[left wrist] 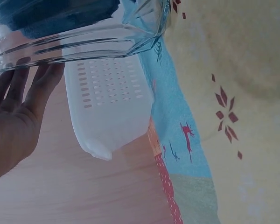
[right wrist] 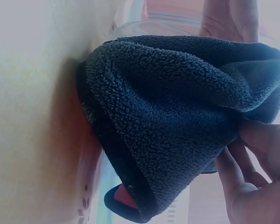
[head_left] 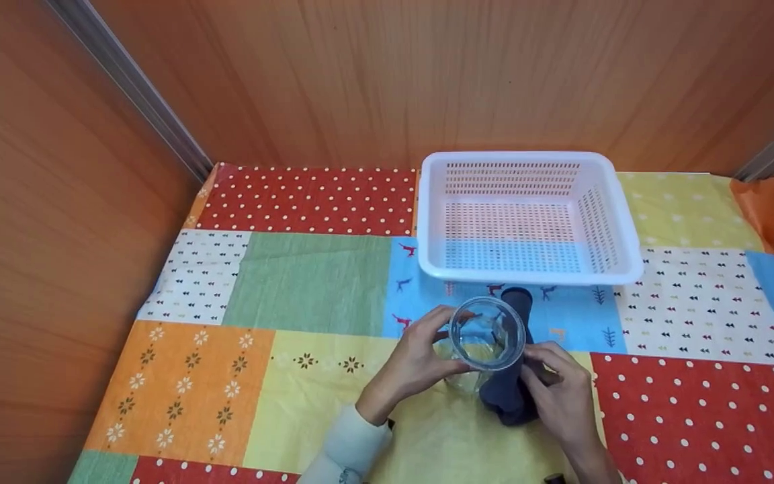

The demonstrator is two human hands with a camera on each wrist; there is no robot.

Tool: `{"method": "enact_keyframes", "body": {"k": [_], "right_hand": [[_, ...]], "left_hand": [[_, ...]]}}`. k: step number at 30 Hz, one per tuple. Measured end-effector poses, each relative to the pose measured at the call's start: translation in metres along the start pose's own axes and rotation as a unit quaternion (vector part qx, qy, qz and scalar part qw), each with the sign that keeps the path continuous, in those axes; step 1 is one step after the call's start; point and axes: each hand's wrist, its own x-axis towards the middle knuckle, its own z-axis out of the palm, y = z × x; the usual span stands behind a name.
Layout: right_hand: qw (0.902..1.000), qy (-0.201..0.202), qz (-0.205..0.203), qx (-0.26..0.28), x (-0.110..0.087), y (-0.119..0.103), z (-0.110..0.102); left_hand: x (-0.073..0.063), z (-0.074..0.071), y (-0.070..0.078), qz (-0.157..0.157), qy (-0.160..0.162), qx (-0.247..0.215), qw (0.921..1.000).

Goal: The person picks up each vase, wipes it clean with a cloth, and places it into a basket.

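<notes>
A clear glass jar (head_left: 485, 346) is tilted, its round mouth facing up toward the head camera. My left hand (head_left: 415, 356) grips it from the left, thumb and fingers spread around its side. Against the jar's right side hangs a dark grey fluffy cloth (head_left: 511, 395), bunched and folded. My right hand (head_left: 560, 390) pinches this cloth between thumb and fingers. The right wrist view shows the cloth's pile and darker hemmed edge (right wrist: 116, 154) up close, hiding most of the jar. Through the glass in the left wrist view, the dark cloth shows behind the jar wall (left wrist: 107, 46).
A white perforated plastic basket (head_left: 528, 277) stands just beyond the hands, near the back wooden panel (head_left: 387, 81). A patchwork-patterned tablecloth (head_left: 320, 282) covers the table. Another wooden panel (head_left: 58, 255) rises along the left side.
</notes>
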Motion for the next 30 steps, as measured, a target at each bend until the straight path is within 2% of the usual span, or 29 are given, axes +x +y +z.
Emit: {"method": "enact_keyframes", "body": {"k": [9,21,30], "right_hand": [[0.9994,-0.004,0.031,0.013,0.004,-0.007,-0.004],[0.9993,-0.018,0.029,-0.015,0.007,-0.006,-0.004],[0.9984,-0.021,0.017,-0.049,0.004,0.004,-0.001]], "left_hand": [[-0.002,0.004,0.000,0.002,0.013,-0.014,0.9998],[-0.003,0.004,0.001,-0.004,0.009,-0.021,0.9997],[-0.003,0.003,0.002,-0.013,0.007,-0.021,0.9997]]}}
